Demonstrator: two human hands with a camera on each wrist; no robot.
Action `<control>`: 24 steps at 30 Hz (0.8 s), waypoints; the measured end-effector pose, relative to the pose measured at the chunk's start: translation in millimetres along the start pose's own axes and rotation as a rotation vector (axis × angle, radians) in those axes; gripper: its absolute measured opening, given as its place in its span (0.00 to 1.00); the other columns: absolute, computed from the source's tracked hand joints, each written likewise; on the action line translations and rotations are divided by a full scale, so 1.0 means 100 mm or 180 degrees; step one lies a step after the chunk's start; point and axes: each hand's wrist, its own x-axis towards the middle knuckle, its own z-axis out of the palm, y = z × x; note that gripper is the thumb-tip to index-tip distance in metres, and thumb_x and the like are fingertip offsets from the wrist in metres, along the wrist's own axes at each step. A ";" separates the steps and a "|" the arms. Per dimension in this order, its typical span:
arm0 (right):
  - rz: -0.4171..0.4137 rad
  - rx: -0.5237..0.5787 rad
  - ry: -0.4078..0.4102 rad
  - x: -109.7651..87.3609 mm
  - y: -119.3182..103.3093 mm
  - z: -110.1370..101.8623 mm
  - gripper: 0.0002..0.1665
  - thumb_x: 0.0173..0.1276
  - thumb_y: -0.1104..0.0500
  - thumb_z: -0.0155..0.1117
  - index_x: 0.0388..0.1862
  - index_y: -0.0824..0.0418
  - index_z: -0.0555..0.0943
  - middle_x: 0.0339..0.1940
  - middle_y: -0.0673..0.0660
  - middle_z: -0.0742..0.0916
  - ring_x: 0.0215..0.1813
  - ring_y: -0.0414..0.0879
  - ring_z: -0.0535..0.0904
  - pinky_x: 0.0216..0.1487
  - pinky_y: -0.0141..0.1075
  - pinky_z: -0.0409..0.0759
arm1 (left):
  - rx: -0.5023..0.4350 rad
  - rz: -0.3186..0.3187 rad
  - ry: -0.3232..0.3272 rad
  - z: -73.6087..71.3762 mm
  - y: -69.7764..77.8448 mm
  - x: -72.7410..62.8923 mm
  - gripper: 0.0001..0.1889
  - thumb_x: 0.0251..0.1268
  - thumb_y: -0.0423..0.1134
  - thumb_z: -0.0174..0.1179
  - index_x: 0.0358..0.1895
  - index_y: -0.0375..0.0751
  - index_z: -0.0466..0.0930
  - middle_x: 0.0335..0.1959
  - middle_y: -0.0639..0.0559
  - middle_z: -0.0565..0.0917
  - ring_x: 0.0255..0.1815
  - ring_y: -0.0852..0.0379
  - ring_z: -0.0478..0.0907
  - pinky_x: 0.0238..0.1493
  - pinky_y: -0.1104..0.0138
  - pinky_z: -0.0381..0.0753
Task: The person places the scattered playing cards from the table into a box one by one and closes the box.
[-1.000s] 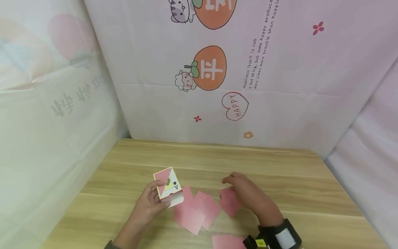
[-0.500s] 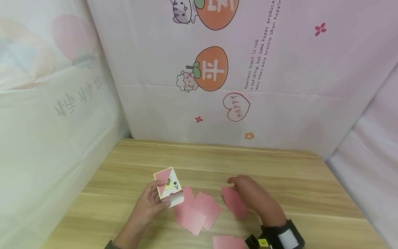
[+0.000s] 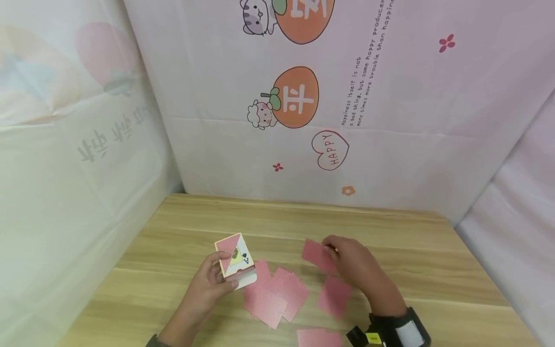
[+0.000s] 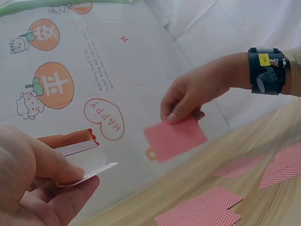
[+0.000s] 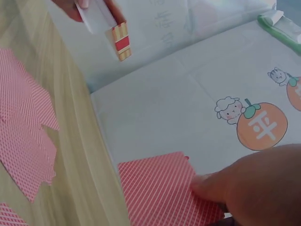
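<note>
My left hand (image 3: 209, 279) grips a playing card box (image 3: 235, 256) with an ace of spades printed on its front. The box's flap is open, and in the left wrist view a stack of cards (image 4: 77, 148) shows inside it. Between thumb and fingers, my right hand (image 3: 353, 260) pinches a red-backed playing card (image 3: 317, 254), lifted above the table; whether it is a single card cannot be told. Below that hand another playing card (image 3: 335, 295) lies face down. Several face-down cards (image 3: 274, 298) overlap in a loose pile between the hands.
More face-down cards (image 3: 318, 338) lie at the near edge of the head view. The wooden table (image 3: 260, 217) ends at a printed white cloth (image 3: 243, 159) behind it, with white cloth also hanging on the left and right sides.
My right hand has picked up a card and raised it, leaving another card on the table beneath. My left hand has kept the box in the same place.
</note>
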 end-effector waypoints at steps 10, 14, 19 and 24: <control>-0.0066 0.1364 0.0179 -0.12 -0.24 -0.17 0.10 0.78 0.54 0.60 0.53 0.54 0.79 0.35 0.48 0.87 0.29 0.44 0.78 0.28 0.34 0.79 | -0.0034 0.0068 -0.0017 -0.01 0.00 0.00 0.36 0.55 0.19 0.64 0.67 0.38 0.61 0.69 0.32 0.69 0.65 0.40 0.75 0.57 0.62 0.82; -0.0248 0.2071 -0.0108 -0.17 -0.41 -0.14 0.14 0.75 0.56 0.63 0.55 0.59 0.76 0.40 0.56 0.85 0.31 0.46 0.82 0.31 0.39 0.85 | -0.0054 0.0082 0.0043 -0.01 0.03 0.00 0.35 0.55 0.19 0.64 0.66 0.40 0.62 0.70 0.33 0.69 0.67 0.39 0.73 0.58 0.62 0.82; -0.0249 0.2834 -0.0570 -0.19 -0.61 0.01 0.20 0.74 0.57 0.64 0.57 0.67 0.72 0.44 0.63 0.82 0.34 0.51 0.86 0.38 0.44 0.89 | -0.0031 0.0086 0.0090 -0.02 0.04 0.00 0.35 0.55 0.18 0.63 0.66 0.42 0.63 0.69 0.33 0.70 0.66 0.38 0.74 0.57 0.62 0.82; -0.0209 0.3161 -0.0992 -0.20 -0.73 0.21 0.21 0.75 0.53 0.63 0.58 0.65 0.73 0.41 0.63 0.82 0.32 0.51 0.86 0.34 0.43 0.88 | -0.0014 0.0109 0.0104 -0.04 0.05 0.00 0.36 0.55 0.18 0.63 0.67 0.41 0.62 0.68 0.32 0.71 0.64 0.41 0.76 0.56 0.62 0.83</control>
